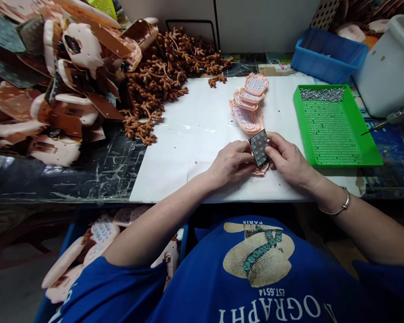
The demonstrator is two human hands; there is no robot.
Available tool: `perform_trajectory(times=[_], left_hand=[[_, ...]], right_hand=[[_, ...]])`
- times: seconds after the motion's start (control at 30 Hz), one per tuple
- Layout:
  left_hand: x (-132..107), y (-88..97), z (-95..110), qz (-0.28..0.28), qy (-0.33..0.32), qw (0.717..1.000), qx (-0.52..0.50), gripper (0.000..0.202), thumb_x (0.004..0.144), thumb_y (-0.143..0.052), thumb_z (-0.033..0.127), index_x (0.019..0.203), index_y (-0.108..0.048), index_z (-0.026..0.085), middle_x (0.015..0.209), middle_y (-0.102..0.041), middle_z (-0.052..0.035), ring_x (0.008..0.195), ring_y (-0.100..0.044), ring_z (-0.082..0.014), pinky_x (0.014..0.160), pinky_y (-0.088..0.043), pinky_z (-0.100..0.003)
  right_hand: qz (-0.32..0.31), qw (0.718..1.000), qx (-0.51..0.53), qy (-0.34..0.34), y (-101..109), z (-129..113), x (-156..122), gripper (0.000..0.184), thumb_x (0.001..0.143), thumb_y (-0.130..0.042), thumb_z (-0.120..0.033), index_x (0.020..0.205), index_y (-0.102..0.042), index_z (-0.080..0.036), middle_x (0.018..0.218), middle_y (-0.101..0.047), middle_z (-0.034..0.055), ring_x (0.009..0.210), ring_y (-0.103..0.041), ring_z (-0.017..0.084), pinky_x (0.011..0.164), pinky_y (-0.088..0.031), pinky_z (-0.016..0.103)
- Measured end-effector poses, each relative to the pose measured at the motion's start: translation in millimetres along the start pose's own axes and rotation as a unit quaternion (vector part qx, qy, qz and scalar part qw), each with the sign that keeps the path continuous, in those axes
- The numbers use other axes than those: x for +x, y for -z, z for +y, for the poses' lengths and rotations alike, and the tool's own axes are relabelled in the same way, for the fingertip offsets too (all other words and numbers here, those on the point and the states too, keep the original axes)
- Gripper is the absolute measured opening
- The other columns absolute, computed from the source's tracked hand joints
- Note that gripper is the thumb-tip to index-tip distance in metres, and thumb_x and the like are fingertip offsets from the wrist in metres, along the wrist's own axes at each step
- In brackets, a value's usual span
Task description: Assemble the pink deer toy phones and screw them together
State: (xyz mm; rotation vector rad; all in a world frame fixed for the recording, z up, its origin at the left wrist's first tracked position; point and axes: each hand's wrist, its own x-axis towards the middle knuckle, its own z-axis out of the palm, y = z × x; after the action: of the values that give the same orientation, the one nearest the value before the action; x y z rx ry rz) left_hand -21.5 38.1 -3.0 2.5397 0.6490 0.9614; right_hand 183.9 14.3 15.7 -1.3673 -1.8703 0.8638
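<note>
1. We saw the dark, dotted board (258, 149) between both hands, above the white sheet (188, 130) near its front edge.
2. Our right hand (284, 157) pinched the board's right side between thumb and fingers.
3. Our left hand (231, 160) was curled around its left side, seemingly gripping it too, though the fingertips were hidden.
4. Just below the board we saw part of a pink piece (261, 171).
5. Beyond the hands, we had pink frames (247, 115) overlapping in a row.
6. To the right we had a green tray (373, 154) with screws (323, 94) heaped at its far end, and a driver (392, 120) pointing over its right side.
7. To the left we had heaped brown pieces (175, 67) beside piled pink shells (82, 47).
</note>
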Motion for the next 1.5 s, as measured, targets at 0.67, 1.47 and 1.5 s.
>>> perform_trajectory(times=[0.67, 1.47, 1.5], left_hand=[[-16, 53.7, 0, 0.072, 0.113, 0.991, -0.022, 0.036, 0.087, -0.072, 0.033, 0.118, -0.068, 0.017, 0.111, -0.067, -0.0111, 0.105, -0.064, -0.0211, 0.093, -0.052, -0.036], [-52, 5.6, 52, 0.041, 0.189, 0.978, -0.082, 0.093, 0.085, -0.072, 0.029, 0.158, -0.015, 0.023, 0.138, -0.055, -0.0173, 0.123, -0.059, -0.0285, 0.100, -0.051, -0.042], [-52, 3.9, 54, 0.044, 0.192, 0.978, -0.074, 0.093, 0.086, -0.071, 0.030, 0.158, -0.014, 0.023, 0.136, -0.057, -0.0173, 0.121, -0.060, -0.0283, 0.099, -0.052, -0.042]], right_hand=[[-0.003, 0.991, -0.126, 0.044, 3, -14, 10, 0.027, 0.090, -0.051, -0.021, 0.113, -0.065, -0.021, 0.087, -0.071, 0.0034, 0.073, -0.062, 0.020, 0.072, -0.046, 0.032], [-0.227, 0.921, -0.224, 0.222, 11, -27, 18, 0.027, 0.094, -0.053, -0.016, 0.119, -0.063, -0.017, 0.096, -0.067, 0.0070, 0.084, -0.064, 0.018, 0.073, -0.050, 0.029], [-0.233, 0.919, -0.232, 0.220, 11, -27, 18, 0.025, 0.095, -0.052, -0.018, 0.117, -0.065, -0.018, 0.094, -0.066, 0.0068, 0.081, -0.064, 0.017, 0.071, -0.050, 0.028]])
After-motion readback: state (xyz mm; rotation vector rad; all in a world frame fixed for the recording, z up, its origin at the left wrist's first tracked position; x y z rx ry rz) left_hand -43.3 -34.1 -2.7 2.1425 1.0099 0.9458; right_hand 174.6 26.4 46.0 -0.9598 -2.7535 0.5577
